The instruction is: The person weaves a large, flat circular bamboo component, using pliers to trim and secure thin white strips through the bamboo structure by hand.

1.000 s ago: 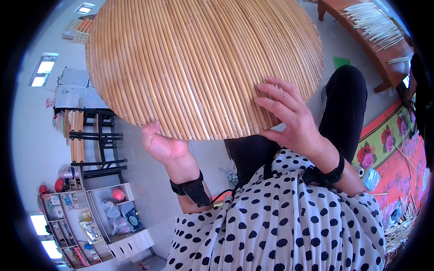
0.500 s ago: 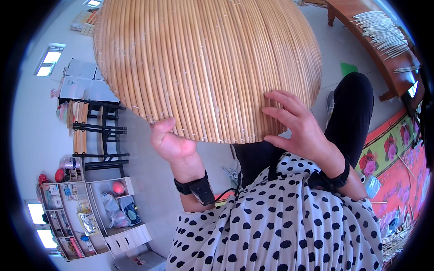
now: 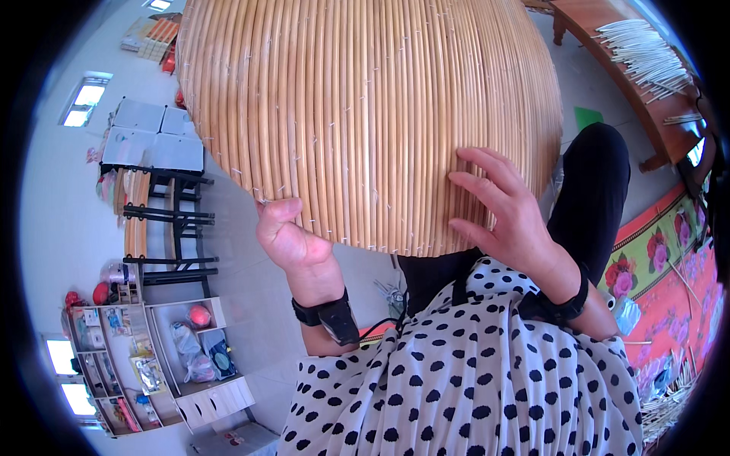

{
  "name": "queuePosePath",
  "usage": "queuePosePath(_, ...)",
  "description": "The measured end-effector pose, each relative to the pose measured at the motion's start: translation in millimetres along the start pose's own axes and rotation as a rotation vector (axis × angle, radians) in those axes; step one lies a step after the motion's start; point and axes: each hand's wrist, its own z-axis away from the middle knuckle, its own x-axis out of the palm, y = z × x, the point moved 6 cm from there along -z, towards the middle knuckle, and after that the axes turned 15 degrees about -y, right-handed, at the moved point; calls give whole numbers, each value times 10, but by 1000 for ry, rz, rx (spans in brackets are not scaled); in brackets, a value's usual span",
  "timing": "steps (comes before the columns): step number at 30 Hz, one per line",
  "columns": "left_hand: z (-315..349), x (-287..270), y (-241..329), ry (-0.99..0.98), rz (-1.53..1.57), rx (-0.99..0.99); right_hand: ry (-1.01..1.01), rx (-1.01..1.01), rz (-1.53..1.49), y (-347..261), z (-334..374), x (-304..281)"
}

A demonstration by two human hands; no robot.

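Note:
A large rounded mat of light-brown straw stalks point(image 3: 365, 121), laid side by side and stitched with small white threads, fills the upper middle of the view; its far end runs out of the picture. At its lower left rim my left hand point(image 3: 293, 239) is closed, thumb on the top face and the fingers mostly hidden beneath. My right hand point(image 3: 506, 209) rests on the lower right of the mat, its fingers spread and touching the stalks. Black bands circle both wrists.
A brown wooden table point(image 3: 608, 76) at the far right bears a bundle of pale stalks point(image 3: 642, 57). Red floral cloth point(image 3: 654, 289) with loose stalks lies to my right. Stacked black-legged stools point(image 3: 171, 228) and a shelf unit point(image 3: 163, 365) stand on the left.
The straw mat has shifted a little right and its near edge has come slightly closer to me. Both hands stay at nearly the same places.

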Motion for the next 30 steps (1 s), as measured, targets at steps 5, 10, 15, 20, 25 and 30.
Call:
queuePosePath(5, 10, -50, 18, 43, -35, -24, 18, -16, 4, -12, -5, -6)
queuePosePath(10, -7, -18, 28, 15, -28, -35, 48, -55, 26, -65, -19, -43)
queuePosePath(15, -11, -4, 28, 4, -29, -37, 57, -152, 38, -164, -20, -48)
queuePosePath(20, -16, -79, 82, -261, 78, -28, 5, -293, 25, -346, -47, -44)
queuePosePath(25, 10, 18, 90, -89, -80, -27, -43, -335, 6, -468, -121, -18)
queuePosePath(30, 198, 494, 149, -99, -215, 1, -23, -344, 19, -546, -222, -1)
